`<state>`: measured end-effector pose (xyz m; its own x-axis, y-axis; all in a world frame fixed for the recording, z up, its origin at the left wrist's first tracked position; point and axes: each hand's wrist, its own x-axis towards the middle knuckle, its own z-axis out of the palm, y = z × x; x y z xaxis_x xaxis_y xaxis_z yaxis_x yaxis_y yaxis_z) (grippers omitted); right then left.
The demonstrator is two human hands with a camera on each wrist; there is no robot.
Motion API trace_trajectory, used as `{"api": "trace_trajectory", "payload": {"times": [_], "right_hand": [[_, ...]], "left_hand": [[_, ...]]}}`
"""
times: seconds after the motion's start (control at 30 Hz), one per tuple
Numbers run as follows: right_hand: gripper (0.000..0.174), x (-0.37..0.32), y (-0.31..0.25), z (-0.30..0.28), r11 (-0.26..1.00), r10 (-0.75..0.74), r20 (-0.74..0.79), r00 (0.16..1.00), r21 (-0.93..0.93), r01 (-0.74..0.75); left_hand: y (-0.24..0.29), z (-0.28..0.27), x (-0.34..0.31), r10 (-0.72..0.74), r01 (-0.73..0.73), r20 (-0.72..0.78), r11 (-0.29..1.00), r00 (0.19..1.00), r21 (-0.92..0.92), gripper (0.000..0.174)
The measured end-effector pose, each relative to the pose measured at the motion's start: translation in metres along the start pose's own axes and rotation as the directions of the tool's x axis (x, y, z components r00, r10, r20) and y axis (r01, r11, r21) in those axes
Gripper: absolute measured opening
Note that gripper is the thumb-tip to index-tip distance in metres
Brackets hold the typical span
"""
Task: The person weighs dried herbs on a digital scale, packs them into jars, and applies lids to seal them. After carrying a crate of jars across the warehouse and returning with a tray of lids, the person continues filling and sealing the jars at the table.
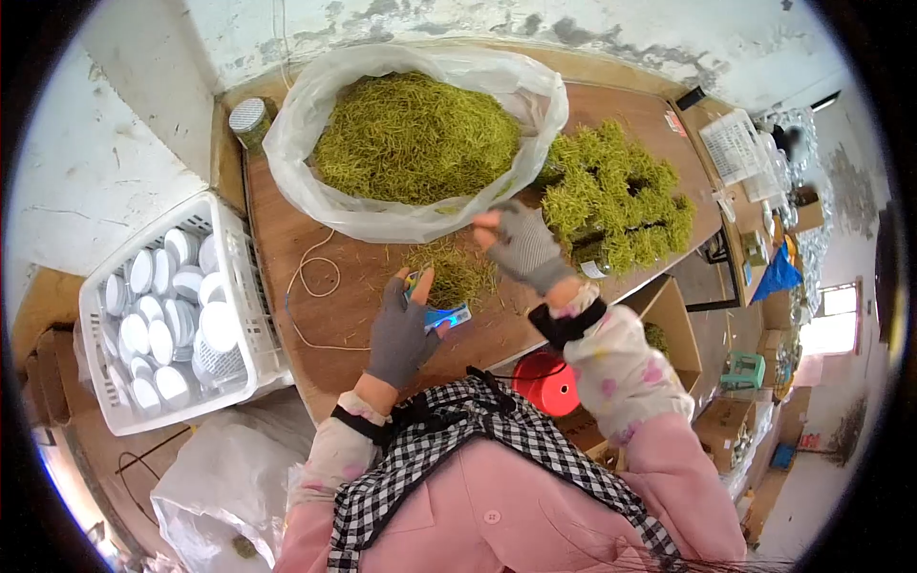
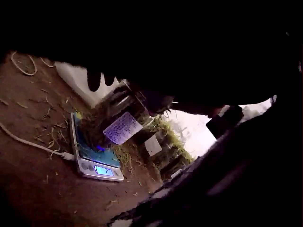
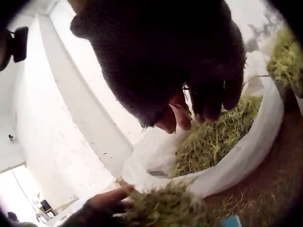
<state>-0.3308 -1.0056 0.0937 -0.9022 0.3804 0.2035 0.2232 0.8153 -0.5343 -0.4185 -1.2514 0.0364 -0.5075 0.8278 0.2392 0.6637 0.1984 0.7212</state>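
My left hand [image 1: 404, 329], in a grey fingerless glove, holds the near-left side of a clear labelled jar [image 2: 124, 127]. The jar stands on a small digital scale [image 2: 100, 171] with a lit display, and dried yellow-green stems [image 1: 449, 275] heap over its mouth. My right hand [image 1: 523, 246] is at the near rim of a big plastic bag [image 1: 420, 224] full of the same stems. In the right wrist view its fingers [image 3: 180, 116] hang loosely, with a few thin strands at the tips.
Several filled jars [image 1: 616, 196] stand at the table's right. On the left is a white crate [image 1: 215, 401] of white-lidded jars; another jar [image 1: 250, 124] sits at the back left. A white cord [image 1: 296, 286] lies across the table. A red stool [image 1: 544, 382] is below the front edge.
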Motion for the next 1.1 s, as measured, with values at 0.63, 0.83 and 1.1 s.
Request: {"api": "trace_trajectory", "payload": {"times": [0.63,0.83,1.1], "right_hand": [[0.028,0.132,0.101,0.075,0.666,0.408,0.263,0.874,-0.741,-0.088],[0.028,0.123,0.089,0.035,0.86,0.401,0.286,0.871,-0.444,-0.25],[0.032,0.093,0.063,0.001,0.919,0.311,0.095,0.946,-0.284,-0.274]], "left_hand": [[-0.023,-0.056,-0.049,-0.414,0.429,-0.193,0.902,0.89,0.044,0.097],[-0.035,-0.052,-0.028,-0.336,0.34,-0.119,0.94,0.934,0.012,0.09],[-0.035,-0.048,-0.043,-0.261,0.26,-0.136,0.965,0.956,-0.023,0.084]]}}
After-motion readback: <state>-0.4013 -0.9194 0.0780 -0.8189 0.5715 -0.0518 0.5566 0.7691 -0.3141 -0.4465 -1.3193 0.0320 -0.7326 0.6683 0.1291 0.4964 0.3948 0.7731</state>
